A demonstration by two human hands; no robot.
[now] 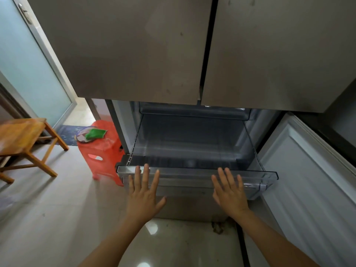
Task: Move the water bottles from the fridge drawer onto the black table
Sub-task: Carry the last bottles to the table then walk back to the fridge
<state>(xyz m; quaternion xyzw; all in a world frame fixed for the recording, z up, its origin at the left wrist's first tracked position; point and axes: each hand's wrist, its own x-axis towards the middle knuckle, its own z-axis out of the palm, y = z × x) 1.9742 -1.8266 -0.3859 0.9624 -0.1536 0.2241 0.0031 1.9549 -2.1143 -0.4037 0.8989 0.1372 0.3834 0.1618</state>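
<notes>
Flat on the fridge drawer [192, 180] front — left hand [143, 192], right hand [230, 193].

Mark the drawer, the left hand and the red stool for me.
drawer [189, 170], head view, on its clear front rim.
left hand [143, 192], head view, on the back of the hand.
red stool [110, 144], head view, on a bare part of its seat.

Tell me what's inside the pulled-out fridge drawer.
Nothing shows inside the clear drawer: only its bare floor and walls, no water bottles. The left hand and right hand, flat on its front panel, cover parts of the front edge.
</notes>
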